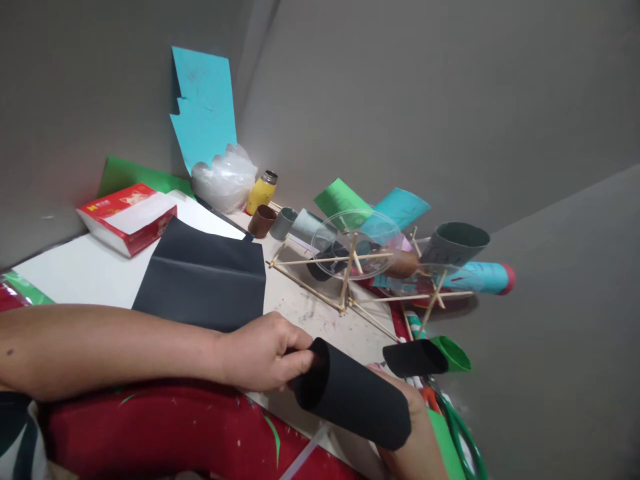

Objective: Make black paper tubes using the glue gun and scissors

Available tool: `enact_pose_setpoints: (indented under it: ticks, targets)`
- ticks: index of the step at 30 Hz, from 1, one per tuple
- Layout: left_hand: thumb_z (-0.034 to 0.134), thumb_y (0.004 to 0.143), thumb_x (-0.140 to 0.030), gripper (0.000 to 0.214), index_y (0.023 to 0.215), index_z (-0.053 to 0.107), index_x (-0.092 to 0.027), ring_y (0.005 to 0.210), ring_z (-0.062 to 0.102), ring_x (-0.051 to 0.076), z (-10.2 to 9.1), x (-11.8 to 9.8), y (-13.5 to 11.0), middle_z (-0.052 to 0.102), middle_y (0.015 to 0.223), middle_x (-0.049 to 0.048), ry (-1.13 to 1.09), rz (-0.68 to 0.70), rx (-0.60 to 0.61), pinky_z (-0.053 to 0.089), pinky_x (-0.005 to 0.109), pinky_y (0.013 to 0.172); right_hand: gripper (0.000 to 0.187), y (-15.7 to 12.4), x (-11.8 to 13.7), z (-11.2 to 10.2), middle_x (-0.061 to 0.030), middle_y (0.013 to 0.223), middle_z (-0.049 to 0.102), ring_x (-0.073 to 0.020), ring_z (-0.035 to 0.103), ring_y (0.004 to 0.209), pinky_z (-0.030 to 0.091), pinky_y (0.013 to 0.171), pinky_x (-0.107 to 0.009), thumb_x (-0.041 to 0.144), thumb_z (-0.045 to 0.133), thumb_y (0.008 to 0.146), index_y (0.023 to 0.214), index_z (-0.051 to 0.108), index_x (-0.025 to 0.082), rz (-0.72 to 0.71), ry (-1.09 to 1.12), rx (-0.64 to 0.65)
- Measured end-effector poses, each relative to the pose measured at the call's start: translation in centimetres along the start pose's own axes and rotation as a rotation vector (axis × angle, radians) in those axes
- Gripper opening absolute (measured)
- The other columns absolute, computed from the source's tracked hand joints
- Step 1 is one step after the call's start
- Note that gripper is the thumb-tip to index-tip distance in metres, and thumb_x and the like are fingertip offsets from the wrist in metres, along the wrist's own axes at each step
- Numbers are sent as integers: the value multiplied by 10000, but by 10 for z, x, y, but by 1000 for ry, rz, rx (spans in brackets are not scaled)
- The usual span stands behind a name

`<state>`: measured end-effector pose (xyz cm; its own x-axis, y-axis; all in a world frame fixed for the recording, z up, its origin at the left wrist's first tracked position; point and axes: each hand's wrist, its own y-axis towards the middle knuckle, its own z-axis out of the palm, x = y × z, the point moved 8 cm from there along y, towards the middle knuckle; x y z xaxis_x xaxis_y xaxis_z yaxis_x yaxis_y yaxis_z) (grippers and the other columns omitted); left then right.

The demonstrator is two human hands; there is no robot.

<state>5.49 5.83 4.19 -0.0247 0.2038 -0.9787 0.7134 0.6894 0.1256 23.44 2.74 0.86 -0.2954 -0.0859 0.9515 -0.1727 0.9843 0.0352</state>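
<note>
My left hand reaches across from the left with thumb and fingers closed on the near-left rim of a black paper tube. The tube lies tilted, its open end toward that hand. My right hand is behind the tube, coming up from the lower right; its fingers are hidden, so its grip on the tube does not show. A translucent stick lies below the tube. Just beyond my right hand are a smaller black paper tube and a green one.
Wooden-stick frames with clear round lids stand ahead. Around them are a grey tube and a blue tube. Left are a folded black sheet, red tissue pack and plastic bag. Green-handled scissors lie right.
</note>
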Motion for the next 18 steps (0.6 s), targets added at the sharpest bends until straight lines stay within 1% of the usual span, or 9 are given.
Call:
enact_pose_setpoints:
  ticks: [3,6,7,9,12,15,16,18]
  targets:
    - [483,789,-149,220,575,533,-160,427,515,68,4,11,2,521,465,-49,-149,-86,19,401,146,433,116,0,10,-1,-12,675,641,-186,573,656,478,603,-246,140,693,724,813,744,196,-56,-79,-9]
    - [540,732,-158,113,649,616,-144,421,501,65,12,25,4,550,503,-50,-361,-186,48,420,165,440,48,1,16,2,1,625,596,-156,522,599,449,565,-227,138,709,695,709,710,184,-84,-97,-15]
    - [551,706,-148,92,645,620,-142,409,487,61,13,29,5,550,499,-53,-402,-210,53,411,166,434,56,2,17,4,9,598,571,-142,493,574,434,546,-219,140,714,688,659,688,181,-81,-90,-17]
    - [546,674,-135,89,610,607,-143,396,468,56,14,35,5,548,491,-54,-450,-241,45,389,165,424,139,3,18,9,24,553,534,-121,454,534,414,518,-208,143,728,673,569,642,176,-61,-48,-31]
    - [561,677,-162,86,614,615,-137,460,515,75,10,36,6,577,534,-34,-484,-205,6,427,191,480,214,4,20,17,31,500,533,-112,458,483,409,488,-208,167,746,660,492,614,175,-9,38,-32]
    - [609,688,-180,81,639,638,-123,533,543,91,6,31,6,595,573,-16,-487,-142,-16,460,219,563,262,6,23,28,26,445,526,-118,483,462,412,478,-213,195,727,696,461,612,172,69,50,39]
    - [621,688,-174,80,630,637,-121,538,532,86,5,29,6,591,570,-17,-486,-133,-23,454,215,572,284,6,26,31,23,434,521,-119,485,463,410,478,-213,205,713,714,454,605,169,74,49,53]
    - [650,674,-161,79,609,631,-119,546,509,77,4,27,4,583,567,-22,-496,-148,-33,430,198,567,318,6,37,33,19,441,520,-115,472,466,398,471,-210,234,684,746,452,586,164,35,47,66]
